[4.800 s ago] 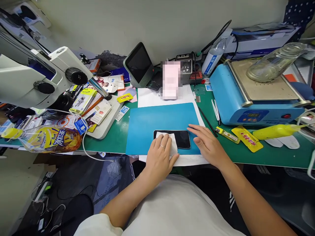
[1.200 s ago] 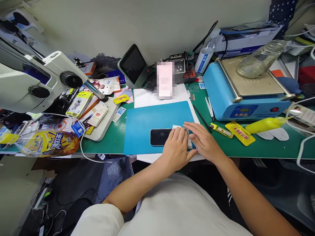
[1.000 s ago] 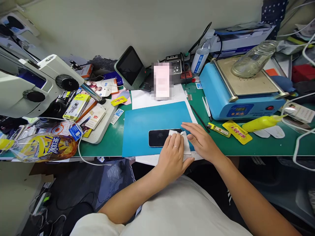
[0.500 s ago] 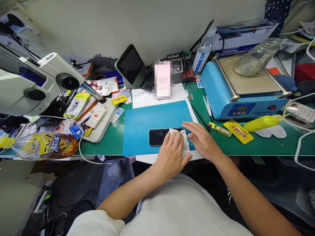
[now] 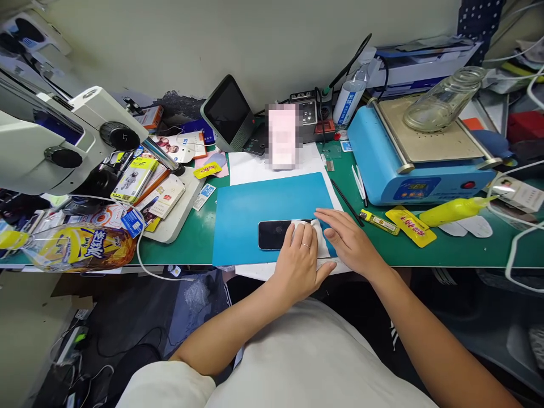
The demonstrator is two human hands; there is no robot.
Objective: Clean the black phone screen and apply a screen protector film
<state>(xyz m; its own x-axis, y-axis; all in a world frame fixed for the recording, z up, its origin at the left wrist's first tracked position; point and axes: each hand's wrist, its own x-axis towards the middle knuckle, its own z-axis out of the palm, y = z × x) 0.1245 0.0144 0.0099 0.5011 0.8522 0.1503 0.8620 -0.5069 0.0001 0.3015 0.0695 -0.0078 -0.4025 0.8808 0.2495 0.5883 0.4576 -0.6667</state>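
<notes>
The phone (image 5: 271, 234) lies flat on the blue mat (image 5: 263, 204), near the mat's front edge. Your left hand (image 5: 298, 263) rests flat on the white tissue (image 5: 323, 241), over the right part of the phone. Its thumb sticks out to the side, so it looks like it is pushing down, not pinching. Your right hand (image 5: 351, 241) is loose, with its fingers out, at the mat's right edge. It holds nothing I can see. I cannot tell if its fingertips touch the tissue.

This looks like wiping. To do it well, press softly and evenly, and slide in long, straight strokes. Put the tissue under all your fingers, so skin does not leave new smudges. Your right hand could stop the phone from sliding, if you hold just its side. The right end is covered, so lift up and check there.

Be careful at the front of the mat: the counter (image 5: 467, 256) ends there, and white paper (image 5: 255, 272) pokes out under it. There is more room toward the back of the mat. A black stick (image 5: 346, 201) lies just right of the mat, so don't swing your right hand wide.
</notes>
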